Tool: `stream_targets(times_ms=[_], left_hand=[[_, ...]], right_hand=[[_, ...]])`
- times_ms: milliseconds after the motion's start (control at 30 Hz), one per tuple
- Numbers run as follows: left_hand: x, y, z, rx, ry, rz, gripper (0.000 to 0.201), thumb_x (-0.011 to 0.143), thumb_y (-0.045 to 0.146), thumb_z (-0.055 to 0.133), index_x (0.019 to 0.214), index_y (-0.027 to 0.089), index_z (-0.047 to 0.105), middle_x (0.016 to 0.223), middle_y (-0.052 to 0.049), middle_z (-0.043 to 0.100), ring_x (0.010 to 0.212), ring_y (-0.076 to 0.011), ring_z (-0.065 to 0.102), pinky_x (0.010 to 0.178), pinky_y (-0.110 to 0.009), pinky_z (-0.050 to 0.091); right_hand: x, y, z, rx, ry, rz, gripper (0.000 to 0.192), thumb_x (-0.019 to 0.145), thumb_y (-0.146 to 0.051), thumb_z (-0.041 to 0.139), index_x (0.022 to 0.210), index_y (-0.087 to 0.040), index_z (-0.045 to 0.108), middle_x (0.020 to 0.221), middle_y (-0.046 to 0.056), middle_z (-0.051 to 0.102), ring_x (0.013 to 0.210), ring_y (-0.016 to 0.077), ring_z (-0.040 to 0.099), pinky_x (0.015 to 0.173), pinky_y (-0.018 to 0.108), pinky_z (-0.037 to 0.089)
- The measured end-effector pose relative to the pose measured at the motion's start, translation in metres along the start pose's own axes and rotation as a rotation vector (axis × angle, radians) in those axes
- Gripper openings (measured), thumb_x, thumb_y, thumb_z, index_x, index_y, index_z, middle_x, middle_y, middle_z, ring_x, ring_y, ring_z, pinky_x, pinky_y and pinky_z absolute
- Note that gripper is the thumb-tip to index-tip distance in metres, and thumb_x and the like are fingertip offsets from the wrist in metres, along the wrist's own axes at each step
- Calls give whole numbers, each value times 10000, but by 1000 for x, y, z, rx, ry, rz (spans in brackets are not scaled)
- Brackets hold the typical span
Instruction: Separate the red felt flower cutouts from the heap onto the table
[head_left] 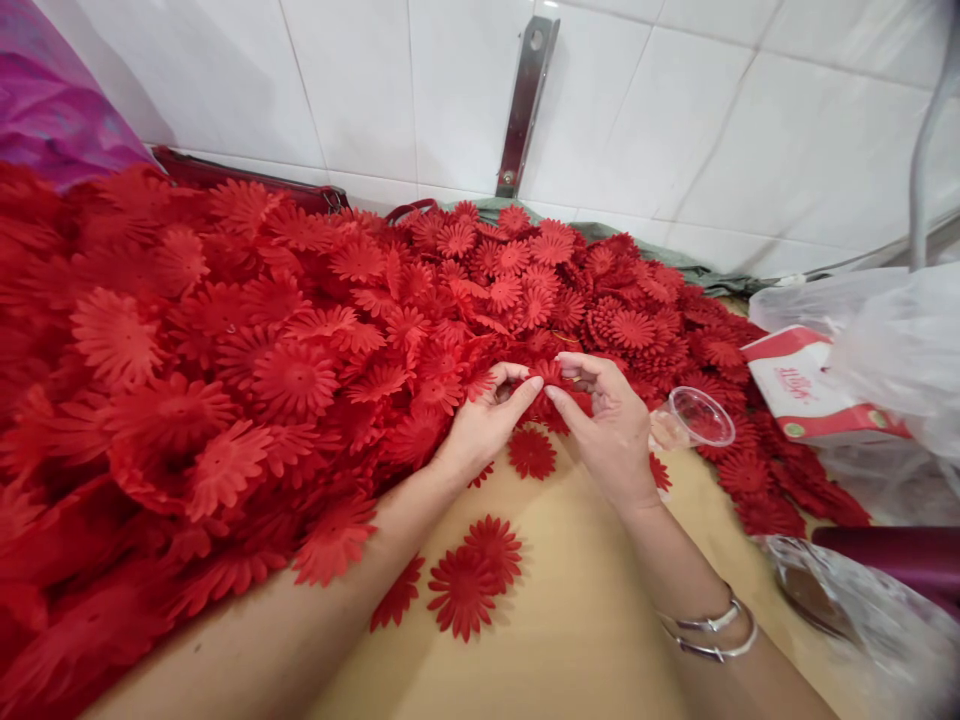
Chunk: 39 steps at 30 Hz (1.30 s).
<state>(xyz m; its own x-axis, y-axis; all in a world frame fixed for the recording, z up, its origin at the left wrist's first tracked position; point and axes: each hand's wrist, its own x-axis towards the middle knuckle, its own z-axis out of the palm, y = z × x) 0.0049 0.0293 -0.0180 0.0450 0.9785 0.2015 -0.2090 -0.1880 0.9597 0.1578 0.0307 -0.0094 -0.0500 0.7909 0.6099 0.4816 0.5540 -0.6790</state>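
Note:
Between my two hands is a red artificial flower piece (549, 376), with many narrow petals. The thumb and fingers of my left hand (491, 415) pinch its left side. My right hand (606, 425) grips the right side, thumb and fingertips closed on the petals. Just below the fingers, a single red flower piece (532, 453) lies flat on the tan table (555, 600). Nearer to me, two overlapping flower pieces (472, 580) rest on the same surface, with another partly behind my left forearm.
A large heap of red flower pieces (292, 370) covers the left and back. On the right are a clear plastic cup (702, 416), a red-and-white box (814, 390) and clear plastic bags (900, 340). Behind stands a white tiled wall (360, 90) with a metal bracket (527, 105).

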Motion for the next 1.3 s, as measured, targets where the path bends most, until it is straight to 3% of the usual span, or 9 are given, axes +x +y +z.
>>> stream_targets(times_ms=[233,400,567,700,900,1167,1300], left_hand=[[0,1,2,-50,-75,-33,175,840,321,714,953,189,699,1009,-37,716,997,-183,627,1019,-343,467],[1,2,1,-88,54,-63,151,817,331,729,859,204,660,915,4,689,936,-159,610,992,-322,463],[2,2,-1,-58,59,-56,230,813,389,737,776,189,630,826,10,648,856,-152,579,929,-308,451],[2,3,0,-93,63,-77,245,789,395,755,771,185,631,838,4,663,865,-156,584,936,-312,440],[1,6,2,-158,47,-99,251,781,407,768,770,180,662,826,11,659,843,-144,570,932,-301,438],[0,3,2,-130,33,-71,271,819,440,727,803,177,663,833,10,646,845,-143,559,919,-293,442],[0,2,2,-15,63,-42,276,851,439,692,791,179,619,791,19,606,798,-136,533,870,-279,435]], right_hand=[[2,3,-1,126,-16,23,309,911,-240,667,1219,-263,648,1227,79,671,1139,220,649,1019,436,546],[1,1,1,166,-26,24,370,907,-253,683,1270,-271,615,1350,92,616,1266,225,598,1077,445,523],[1,-7,-1,103,10,-40,305,910,-256,687,1211,-296,655,1407,88,561,1299,238,569,1073,469,523],[3,-14,-3,26,-28,-78,221,926,-225,664,1139,-273,703,1327,92,621,1271,228,585,1146,495,441],[2,-8,-4,83,-74,17,139,947,-259,637,1044,-246,735,1224,84,690,1178,210,642,1091,442,465],[4,7,-1,297,89,233,144,917,-350,674,958,-222,724,1114,61,731,1074,208,666,1018,406,483],[4,4,-3,201,206,252,204,938,-404,639,920,-208,696,878,16,694,840,172,637,843,341,515]])
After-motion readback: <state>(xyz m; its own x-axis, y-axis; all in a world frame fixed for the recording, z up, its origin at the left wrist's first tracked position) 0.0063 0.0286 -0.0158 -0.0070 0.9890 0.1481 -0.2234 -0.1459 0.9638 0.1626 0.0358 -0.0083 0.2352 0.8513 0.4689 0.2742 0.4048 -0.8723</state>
